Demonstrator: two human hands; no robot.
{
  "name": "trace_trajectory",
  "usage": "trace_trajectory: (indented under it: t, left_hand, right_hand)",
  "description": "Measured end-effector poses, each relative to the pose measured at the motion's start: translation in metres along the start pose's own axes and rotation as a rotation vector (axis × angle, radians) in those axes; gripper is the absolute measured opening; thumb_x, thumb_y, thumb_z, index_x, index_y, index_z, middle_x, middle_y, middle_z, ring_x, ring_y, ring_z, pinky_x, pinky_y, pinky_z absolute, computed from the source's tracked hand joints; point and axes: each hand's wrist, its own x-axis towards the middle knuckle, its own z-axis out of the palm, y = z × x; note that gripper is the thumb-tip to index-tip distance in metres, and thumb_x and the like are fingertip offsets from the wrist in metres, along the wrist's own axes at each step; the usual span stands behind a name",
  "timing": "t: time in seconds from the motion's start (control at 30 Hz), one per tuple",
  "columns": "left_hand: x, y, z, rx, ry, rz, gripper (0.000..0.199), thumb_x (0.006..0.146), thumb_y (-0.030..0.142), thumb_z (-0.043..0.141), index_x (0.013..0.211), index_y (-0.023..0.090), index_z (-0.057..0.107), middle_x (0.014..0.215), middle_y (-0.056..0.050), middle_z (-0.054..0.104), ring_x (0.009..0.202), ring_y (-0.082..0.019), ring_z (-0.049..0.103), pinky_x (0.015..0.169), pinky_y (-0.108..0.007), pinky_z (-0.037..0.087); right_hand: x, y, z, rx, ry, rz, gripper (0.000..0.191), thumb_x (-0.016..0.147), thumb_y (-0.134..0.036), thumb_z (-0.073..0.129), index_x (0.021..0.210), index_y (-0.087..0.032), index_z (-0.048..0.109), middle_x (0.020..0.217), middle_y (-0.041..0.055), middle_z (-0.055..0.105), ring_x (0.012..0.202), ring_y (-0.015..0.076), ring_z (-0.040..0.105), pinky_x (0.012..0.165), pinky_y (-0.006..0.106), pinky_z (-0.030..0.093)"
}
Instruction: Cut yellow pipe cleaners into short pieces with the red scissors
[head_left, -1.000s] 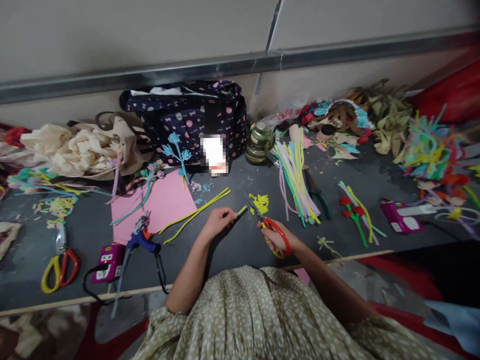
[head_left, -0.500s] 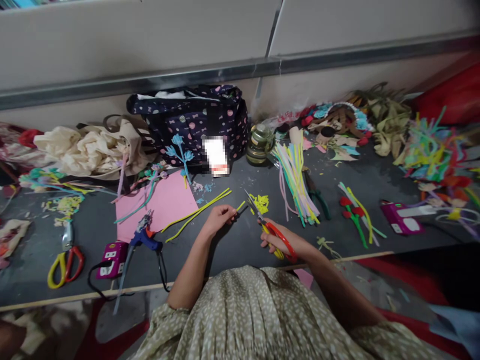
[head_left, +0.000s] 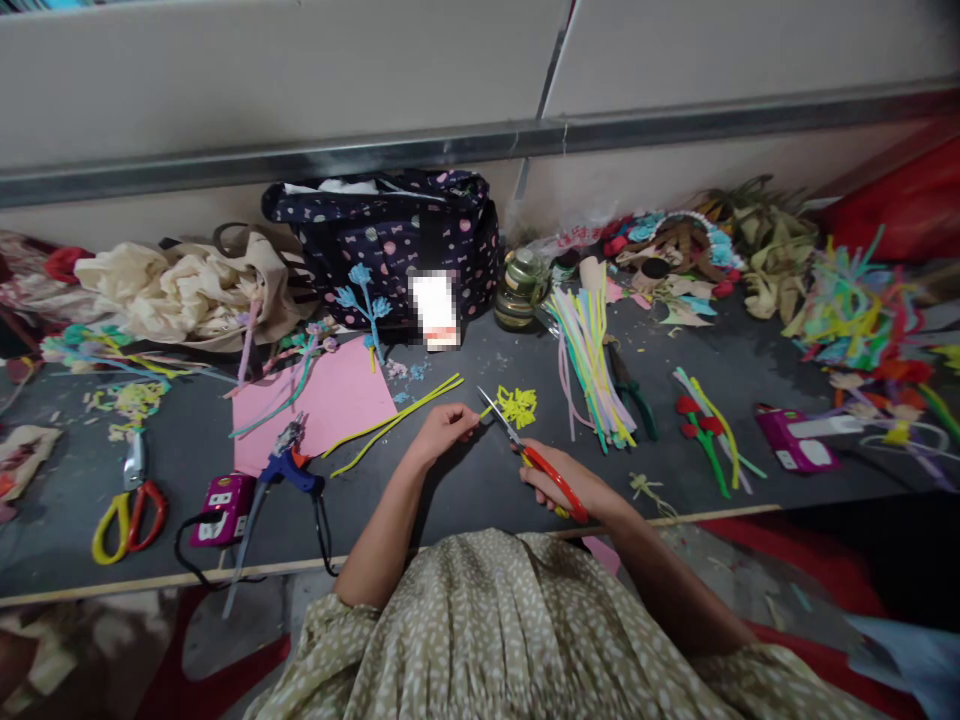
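My left hand (head_left: 448, 432) pinches a short piece of yellow pipe cleaner (head_left: 486, 411), its tip sticking out to the right. Wrapped round the handles of a pair of scissors (head_left: 551, 478), red and yellow, is my right hand (head_left: 566, 483). The scissor blades look nearly closed and point up and left, at the yellow piece. Just beyond the blades lies a small heap of cut yellow pieces (head_left: 517, 406). Two long yellow pipe cleaners (head_left: 397, 420) rest left of my left hand, partly over a pink sheet (head_left: 315, 395).
A bundle of pastel pipe cleaners (head_left: 592, 365) lies right of the heap, beside green-handled pliers (head_left: 637, 400). A blue glue gun (head_left: 289, 475) and second scissors (head_left: 131, 505) are at left. Behind stand a dark patterned bag (head_left: 390, 240) and a glass jar (head_left: 520, 290). Red flowers (head_left: 701, 420) lie right.
The scissor blades have swung left and closed across the yellow piece near my left fingers. My left hand has shifted slightly right, and the view has moved a little.
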Motion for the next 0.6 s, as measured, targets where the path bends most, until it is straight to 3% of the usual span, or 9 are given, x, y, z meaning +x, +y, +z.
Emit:
trace_trajectory:
  t: [0.6]
  left_hand:
    - [-0.0008,0.0053,0.0066,-0.028,-0.019,-0.01,0.042,0.068,0.054,0.072,0.073,0.013,0.064,0.062,-0.001,0.058,0.055,-0.01,0.052,0.057,-0.023,0.04]
  right_hand:
    - [-0.0015,0.0013,0.0027,-0.012,0.027,-0.012,0.032,0.09,-0.033,0.045,0.12,-0.024,0.051,0.06,-0.004,0.056,0.046,0.0103,0.054,0.041,0.017,0.041]
